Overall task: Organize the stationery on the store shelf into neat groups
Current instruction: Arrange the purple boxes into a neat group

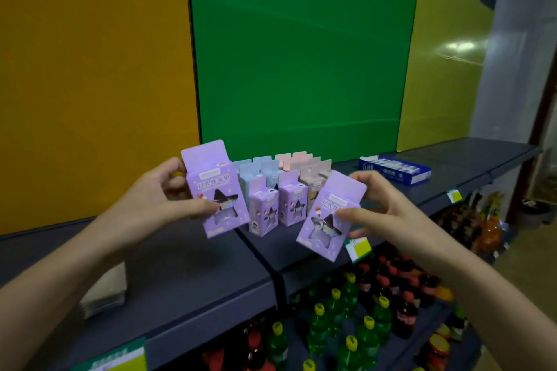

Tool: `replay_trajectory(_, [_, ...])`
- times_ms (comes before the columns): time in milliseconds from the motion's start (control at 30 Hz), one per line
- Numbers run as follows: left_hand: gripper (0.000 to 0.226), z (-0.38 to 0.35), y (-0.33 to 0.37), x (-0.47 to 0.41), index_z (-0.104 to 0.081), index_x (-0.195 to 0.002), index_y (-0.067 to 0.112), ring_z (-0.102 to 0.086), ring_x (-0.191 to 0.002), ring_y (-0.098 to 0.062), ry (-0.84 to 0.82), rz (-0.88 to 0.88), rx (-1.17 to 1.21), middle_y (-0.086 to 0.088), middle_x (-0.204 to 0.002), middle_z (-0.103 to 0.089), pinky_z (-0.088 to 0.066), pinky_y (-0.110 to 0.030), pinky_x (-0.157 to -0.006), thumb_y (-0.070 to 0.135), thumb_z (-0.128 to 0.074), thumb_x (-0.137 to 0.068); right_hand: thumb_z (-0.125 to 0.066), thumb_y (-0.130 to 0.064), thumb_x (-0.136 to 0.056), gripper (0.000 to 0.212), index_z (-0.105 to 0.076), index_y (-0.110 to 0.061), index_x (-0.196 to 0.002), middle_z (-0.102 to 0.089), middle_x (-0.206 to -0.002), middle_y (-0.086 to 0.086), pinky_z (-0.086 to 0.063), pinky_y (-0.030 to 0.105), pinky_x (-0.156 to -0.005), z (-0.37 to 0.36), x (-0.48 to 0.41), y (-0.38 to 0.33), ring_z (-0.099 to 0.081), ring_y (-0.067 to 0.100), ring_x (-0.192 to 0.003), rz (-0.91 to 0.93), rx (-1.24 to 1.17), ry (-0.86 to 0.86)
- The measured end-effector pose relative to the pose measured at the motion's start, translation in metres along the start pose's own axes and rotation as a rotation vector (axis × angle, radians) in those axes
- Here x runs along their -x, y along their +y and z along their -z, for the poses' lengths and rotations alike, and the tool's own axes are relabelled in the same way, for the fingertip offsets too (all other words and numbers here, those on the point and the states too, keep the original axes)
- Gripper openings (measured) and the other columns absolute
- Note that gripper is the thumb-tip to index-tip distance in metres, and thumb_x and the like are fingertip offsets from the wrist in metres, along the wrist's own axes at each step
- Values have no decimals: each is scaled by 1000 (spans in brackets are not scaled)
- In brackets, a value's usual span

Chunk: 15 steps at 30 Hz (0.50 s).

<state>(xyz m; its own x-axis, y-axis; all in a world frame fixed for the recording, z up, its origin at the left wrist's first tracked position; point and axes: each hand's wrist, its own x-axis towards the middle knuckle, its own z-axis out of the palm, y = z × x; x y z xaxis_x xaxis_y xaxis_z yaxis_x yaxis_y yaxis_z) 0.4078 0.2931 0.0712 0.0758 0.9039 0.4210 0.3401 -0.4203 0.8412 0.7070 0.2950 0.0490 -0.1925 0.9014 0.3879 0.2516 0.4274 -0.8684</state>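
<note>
My left hand grips a purple stationery box with a star-shaped window, held upright above the dark shelf. My right hand holds a second purple box, tilted to the right over the shelf's front edge. Between them, two more purple boxes stand on the shelf. Behind those stand rows of pale blue boxes and pink and beige boxes, partly hidden.
A blue and white carton lies on the shelf to the right. Orange, green and yellow panels back the shelf. Price tags hang on the front edge. Below stand green and dark drink bottles. A pale packet lies at the lower left.
</note>
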Motion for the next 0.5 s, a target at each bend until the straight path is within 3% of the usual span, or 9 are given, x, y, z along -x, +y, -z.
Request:
replay_trajectory(100, [54,-4,1,-29,-55,-112,21,-68,-77,-8,71,-31,-54,11,-90,-73,-54,-15,-66,-3,-73,-66,-65,-11,-82,32,-50,-14,-110,-70,-103,-2,-59,27,-71,21,-39,3,-69,13,-92,74,-6,-32])
replay_trajectory(200, [53,-7,-2,-56,-53,-108,11,-67,-67,2,142,-35,-158,12,-86,-73,-51,-7,-59,-2,-77,-62,-65,-13,-81,26,-51,-17,-103,-74,-92,-8,-55,22,-70,37,-79,5,-67,8,-85,153,-11,-58])
replay_trajectory(267, [55,-9,-5,-72,-51,-105,4,-69,-68,0,185,-22,-202,4,-86,-74,-54,-11,-61,2,-80,-58,-66,-15,-80,25,-52,-20,-101,-74,-90,-6,-53,26,-72,44,-107,4,-65,12,-86,206,2,-66])
replay_trajectory(400, [55,-17,-14,-97,-53,-103,7,-72,-78,-15,249,38,-263,-6,-95,-72,-58,-34,-76,13,-81,-56,-70,-18,-78,27,-51,-25,-96,-73,-89,-9,-52,43,-80,49,-164,8,-65,25,-83,274,-1,-111])
replay_trajectory(500, [57,-26,-23,-104,-54,-105,8,-72,-76,-13,256,112,-253,-1,-91,-74,-57,-22,-68,15,-80,-55,-73,-22,-75,30,-51,-27,-94,-72,-96,-5,-49,49,-86,43,-196,21,-63,25,-82,277,15,-157])
